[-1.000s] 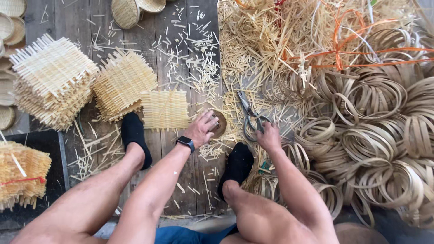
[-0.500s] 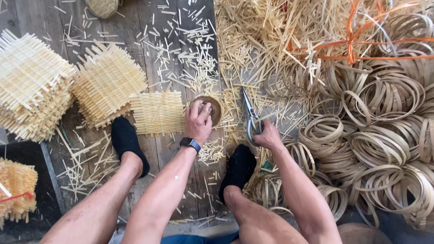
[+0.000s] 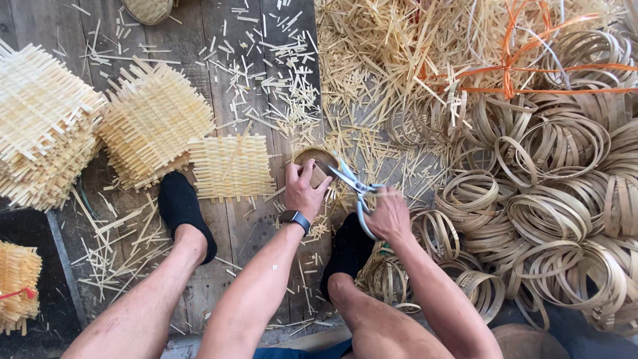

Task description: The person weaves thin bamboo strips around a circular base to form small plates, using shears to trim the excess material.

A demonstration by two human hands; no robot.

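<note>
Left hand (image 3: 304, 188) has its grip clamped on a small round woven bamboo basket (image 3: 318, 161); right hand (image 3: 389, 214) grips silver metal scissors (image 3: 354, 188), blades touching the basket's rim.

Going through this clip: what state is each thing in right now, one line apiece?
Left hand: gripping the small round basket.
Small round basket: held on the floor, blades at its rim.
Right hand: closed round the scissor handles.
Scissors: blades open.
Flat woven mat: lying flat, untouched.
Bamboo rings: loosely heaped.
</note>
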